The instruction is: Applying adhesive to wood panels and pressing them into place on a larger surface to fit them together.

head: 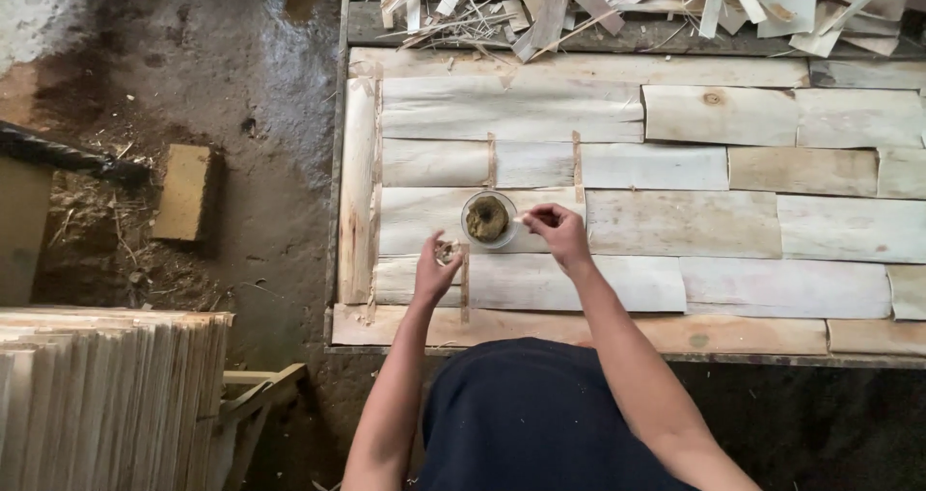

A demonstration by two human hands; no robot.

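Fingers of the right hand (559, 232) are pinched on a small stick at the bowl (488, 219); left hand (436, 271) fingers are closed on a small piece. Most veneer sheets (675, 223) seem already joined on the desk (579, 335).

I saw a dark, damp floor (222, 76) along the left of the frame, with a yellowish block (182, 192) lying on it. A stack of thin wooden sheets (106, 395) filled the lower left, daylight falling evenly.

Bowl (488, 219) sits on veneer sheets (675, 221), between left hand (434, 274) and right hand (559, 232). Scrap pile (637, 4) lies behind; stacked sheets (106, 395) at near left.
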